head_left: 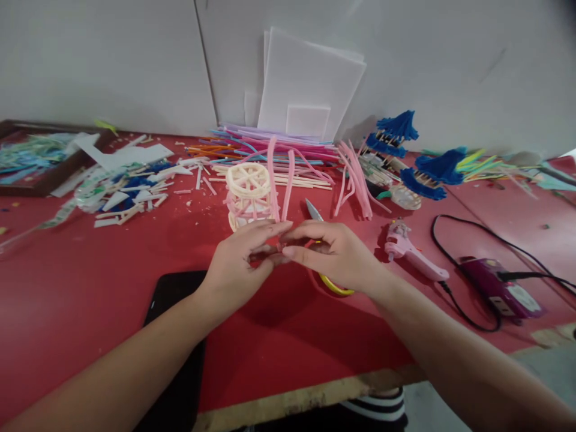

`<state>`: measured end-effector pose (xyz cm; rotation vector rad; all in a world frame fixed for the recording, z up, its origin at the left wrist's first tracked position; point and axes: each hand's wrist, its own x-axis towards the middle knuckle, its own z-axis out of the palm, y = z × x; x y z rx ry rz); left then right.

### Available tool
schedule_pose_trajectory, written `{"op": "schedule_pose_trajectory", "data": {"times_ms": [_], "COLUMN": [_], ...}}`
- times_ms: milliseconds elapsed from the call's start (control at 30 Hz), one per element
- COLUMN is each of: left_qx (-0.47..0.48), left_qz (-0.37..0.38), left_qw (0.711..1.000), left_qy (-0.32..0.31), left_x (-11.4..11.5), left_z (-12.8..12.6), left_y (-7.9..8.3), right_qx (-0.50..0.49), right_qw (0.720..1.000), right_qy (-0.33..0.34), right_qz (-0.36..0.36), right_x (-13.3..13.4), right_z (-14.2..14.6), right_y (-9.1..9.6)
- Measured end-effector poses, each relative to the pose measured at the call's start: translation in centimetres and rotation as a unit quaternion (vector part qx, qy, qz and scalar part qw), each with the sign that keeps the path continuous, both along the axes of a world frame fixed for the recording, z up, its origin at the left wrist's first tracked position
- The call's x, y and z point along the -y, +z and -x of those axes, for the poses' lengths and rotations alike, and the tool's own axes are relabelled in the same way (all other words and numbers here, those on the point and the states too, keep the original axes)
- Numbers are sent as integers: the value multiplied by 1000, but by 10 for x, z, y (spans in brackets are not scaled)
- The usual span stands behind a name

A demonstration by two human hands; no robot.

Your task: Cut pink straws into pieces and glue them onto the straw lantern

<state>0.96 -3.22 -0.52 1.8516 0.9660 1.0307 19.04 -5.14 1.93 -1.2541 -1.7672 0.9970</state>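
Note:
Two pink pipe cleaners (288, 183) stand up from between my hands, over the front middle of the table. My left hand (238, 261) is closed on their lower part, its fingertips pinched together. Meeting it there, my right hand (339, 252) pinches the same pink pieces; the exact grip point is hidden by the fingers. Just behind my left hand sits a round cream and pink lattice cage (249, 187). Scissors with yellow handles (335, 287) lie partly under my right hand, blade pointing away.
A pink glue gun (414, 255) and a purple power block (501, 291) with black cords lie right. Pipe cleaner bundles (270, 144) line the wall, beside blue-roofed models (434, 171). Scraps (130, 186) and a framed tray (49, 189) are left. A black tablet-like slab (173, 294) lies under my left forearm.

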Motion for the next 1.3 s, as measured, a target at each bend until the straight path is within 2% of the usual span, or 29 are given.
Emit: {"op": "schedule_pose_trajectory", "data": {"times_ms": [100, 200, 267, 333, 433, 533, 600, 667, 733, 800, 867, 967, 1067, 1167, 1300], "left_qx": [-26, -35, -32, -24, -13, -7, -6, -8, -17, -25, -24, -5, 19, 50, 115], "left_qz": [3, 15, 32, 53, 72, 67, 57, 46, 32, 19, 14, 34, 85, 154, 233], "left_qw": [1000, 999, 999, 998, 997, 998, 998, 999, 999, 999, 999, 999, 996, 987, 965], "left_qy": [-13, -25, -16, 9, 39, 18, 1, -4, -6, -13, -20, -7, 3, -11, -25], "left_x": [1, 1, 0, 0, 1, 3, 4, 5, 4, 4, 4, 4, 3, 1, -1], "left_z": [-1, -1, 0, 0, 0, 0, 0, 1, 2, 2, 1, -1, -2, -2, -1], "left_y": [1, 1, -1, -2, -2, -2, -2, -3, -3, -2, 0, 6, 11, 13, 10], "right_qx": [-76, -112, -113, -98, -4, 78, 60, 6, -53, -92, -117, -185, -270, -301, -276], "right_qw": [996, 991, 992, 994, 994, 985, 985, 993, 998, 995, 991, 981, 957, 948, 957], "right_qy": [-14, -7, -14, -51, -95, -100, -93, -66, -26, 9, 18, -40, -94, -91, -83], "right_qz": [53, 78, 55, 12, -55, -115, -128, -96, -33, 29, 60, 44, 40, 53, 42], "right_x": [0, 3, 3, 2, -1, -2, 0, 2, 3, 3, 3, 1, 0, -2, -1], "right_z": [1, 0, 0, -2, -4, -5, -4, -2, -1, -1, 0, 0, 1, 0, 0], "right_y": [-18, -27, -27, -27, -28, -28, -27, -24, -24, -24, -26, -25, -23, -22, -25]}}
